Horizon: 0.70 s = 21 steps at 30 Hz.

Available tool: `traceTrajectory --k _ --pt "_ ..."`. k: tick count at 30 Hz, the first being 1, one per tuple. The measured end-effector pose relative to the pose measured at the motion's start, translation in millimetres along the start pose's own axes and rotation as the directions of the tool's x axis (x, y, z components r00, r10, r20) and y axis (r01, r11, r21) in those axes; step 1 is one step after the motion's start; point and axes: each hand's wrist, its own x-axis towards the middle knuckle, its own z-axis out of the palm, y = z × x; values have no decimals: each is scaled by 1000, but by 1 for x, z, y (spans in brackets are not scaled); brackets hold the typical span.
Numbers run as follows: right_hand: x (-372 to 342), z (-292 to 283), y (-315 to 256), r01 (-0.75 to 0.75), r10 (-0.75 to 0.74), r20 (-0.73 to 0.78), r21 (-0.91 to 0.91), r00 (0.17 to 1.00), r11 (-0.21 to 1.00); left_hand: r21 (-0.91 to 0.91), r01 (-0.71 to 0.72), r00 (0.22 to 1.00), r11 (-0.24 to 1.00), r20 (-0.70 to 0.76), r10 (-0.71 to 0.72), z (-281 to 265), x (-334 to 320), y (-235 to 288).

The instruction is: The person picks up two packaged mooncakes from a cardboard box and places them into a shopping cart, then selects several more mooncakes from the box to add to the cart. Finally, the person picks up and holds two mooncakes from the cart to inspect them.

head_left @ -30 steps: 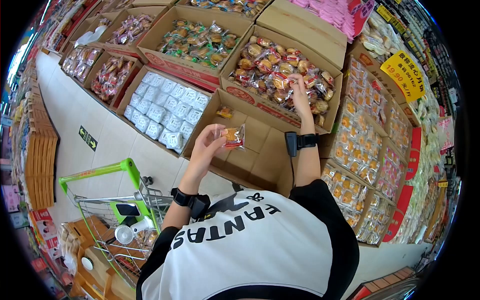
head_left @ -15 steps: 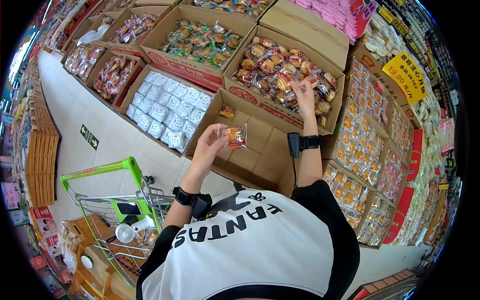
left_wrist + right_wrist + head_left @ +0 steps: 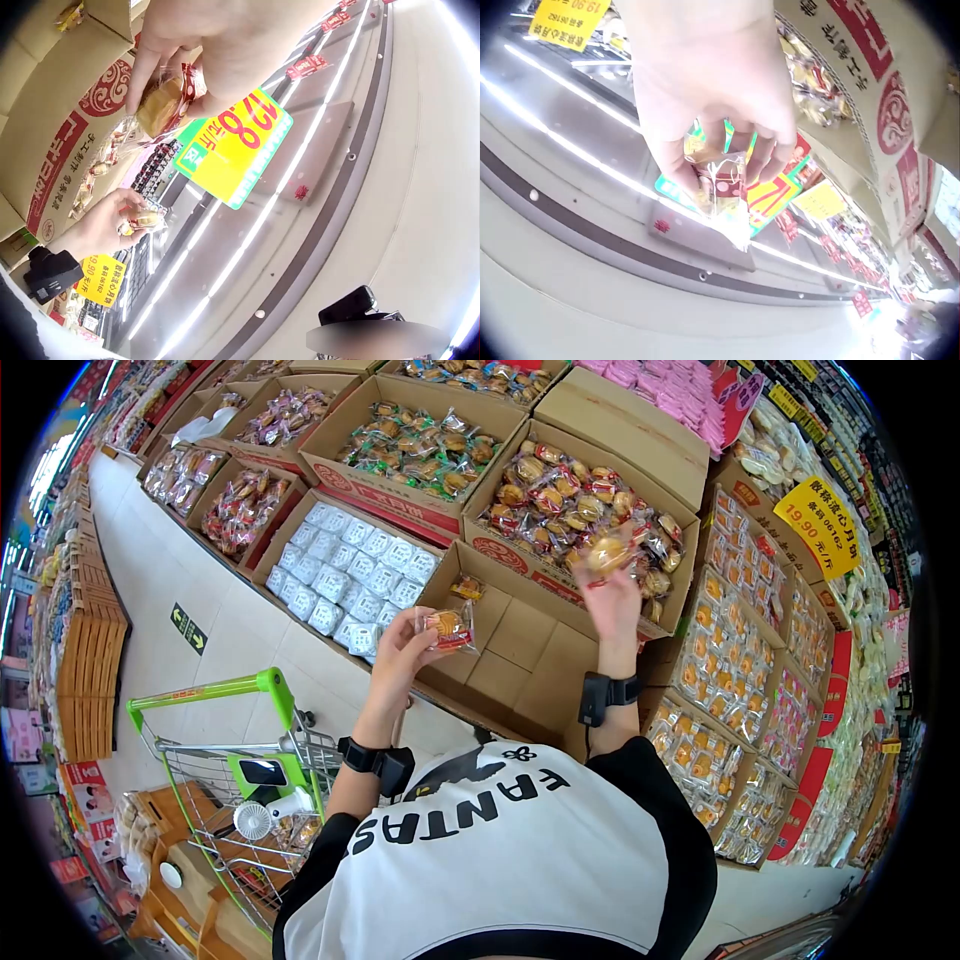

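Observation:
My left hand [image 3: 398,650] pinches a mooncake in a clear wrapper with red print [image 3: 450,626], held over the near-left side of a low cardboard box [image 3: 510,665]. The left wrist view shows this wrapped mooncake [image 3: 159,109] close up between thumb and fingers. In my right hand [image 3: 613,605] is a second wrapped mooncake [image 3: 608,554], raised above the front right of a box of loose wrapped mooncakes [image 3: 530,567]. Its red-printed wrapper [image 3: 724,184] hangs between the fingertips in the right wrist view. One small wrapped piece [image 3: 466,587] lies in the low box's far corner.
White square packets [image 3: 345,575] fill a box on the left, with green-wrapped cakes [image 3: 425,445] behind it. Trays of packed cakes [image 3: 730,650] line the right, under a yellow price sign [image 3: 818,528]. A green-handled shopping cart [image 3: 205,695] stands at my left.
My right hand has lifted a wrapped mooncake out of the pile and turned with it. The left hand keeps its mooncake, almost in place. The view has shifted slightly.

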Motion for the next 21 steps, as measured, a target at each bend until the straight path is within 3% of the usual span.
traceTrajectory --k 2,4,6,9,11,13,15,16,20,21 --pt "-5 19 18 -99 116 42 -288 992 952 -21 -12 1000 1000 5 12 2 -3 7" --pt "-5 29 38 -188 297 88 -599 951 779 -75 -43 999 996 -4 43 2 -6 12" --pt "-9 34 58 -467 516 -100 -592 851 656 -101 -75 996 992 -47 70 5 -8 15" --pt "-20 40 95 -556 551 -192 -542 812 631 -97 -133 988 986 -96 124 1 -13 15" --pt "-29 41 117 -550 560 -143 -491 816 675 -65 -164 982 984 -109 156 -5 -14 12" --pt "-33 44 126 -554 572 -101 -433 814 711 164 -222 960 961 -136 245 -10 -14 5" --pt "-36 51 128 -675 682 56 -106 729 730 231 -216 948 949 -181 260 -15 -17 4" --pt "-37 50 131 -663 679 54 -173 732 728 252 -219 949 943 -168 266 -15 -19 6" --pt "-41 56 129 -705 720 105 -147 686 694 321 -188 962 928 -128 239 -14 -29 14" --pt "-44 57 130 -616 669 96 -311 737 724 321 -191 960 928 -135 244 -13 -31 12"
